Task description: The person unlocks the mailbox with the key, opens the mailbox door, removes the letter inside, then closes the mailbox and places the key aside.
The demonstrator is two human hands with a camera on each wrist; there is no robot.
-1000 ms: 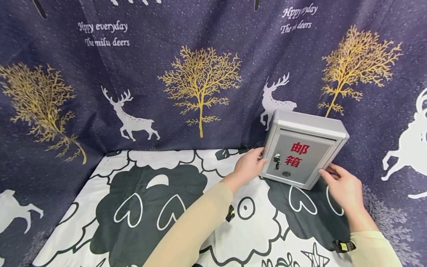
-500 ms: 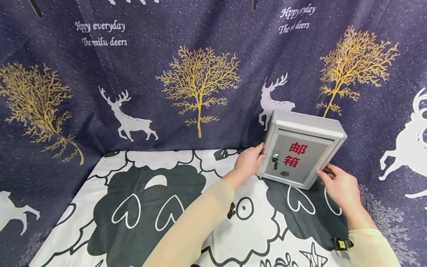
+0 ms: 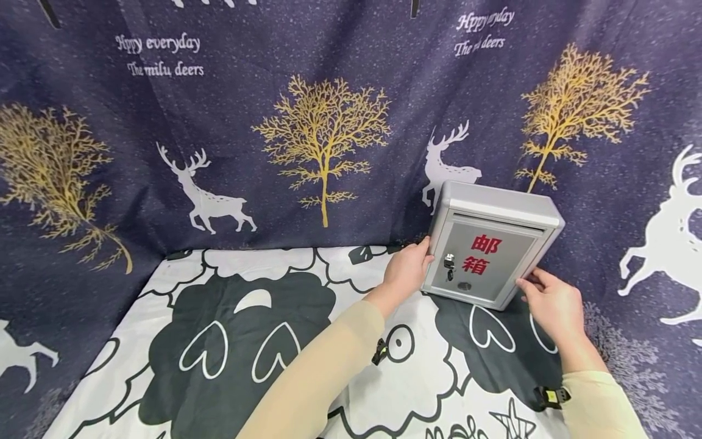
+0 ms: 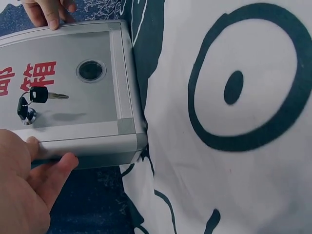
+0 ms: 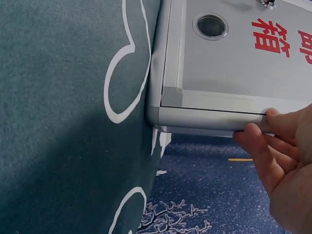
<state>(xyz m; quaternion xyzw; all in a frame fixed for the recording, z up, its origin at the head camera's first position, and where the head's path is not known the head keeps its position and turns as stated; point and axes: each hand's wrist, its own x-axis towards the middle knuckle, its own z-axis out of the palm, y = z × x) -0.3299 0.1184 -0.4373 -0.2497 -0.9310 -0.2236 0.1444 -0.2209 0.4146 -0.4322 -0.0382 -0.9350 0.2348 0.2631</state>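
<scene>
A silver-grey metal mailbox (image 3: pixel 503 277) with red characters on its door stands on the patterned cloth at the right of the head view, its lower edge on the cloth. Under its top runs a narrow slot (image 3: pixel 496 222). My left hand (image 3: pixel 404 269) grips the left side, thumb at the front frame. On the opposite side, my right hand (image 3: pixel 555 310) holds the edge between thumb and fingers. From the door lock hang keys (image 4: pixel 39 94), close to the left hand in the left wrist view. A small round window (image 5: pixel 210 26) sits low in the door.
A white and dark cartoon-print cloth (image 3: pixel 395 390) covers the tabletop. Behind the mailbox hangs a dark blue curtain (image 3: pixel 263 110) printed with deer and golden trees; it also borders both sides of the table.
The whole head view has shifted slightly left. Against the cloth and curtain, the mailbox and both hands keep nearly the same place and grip.
</scene>
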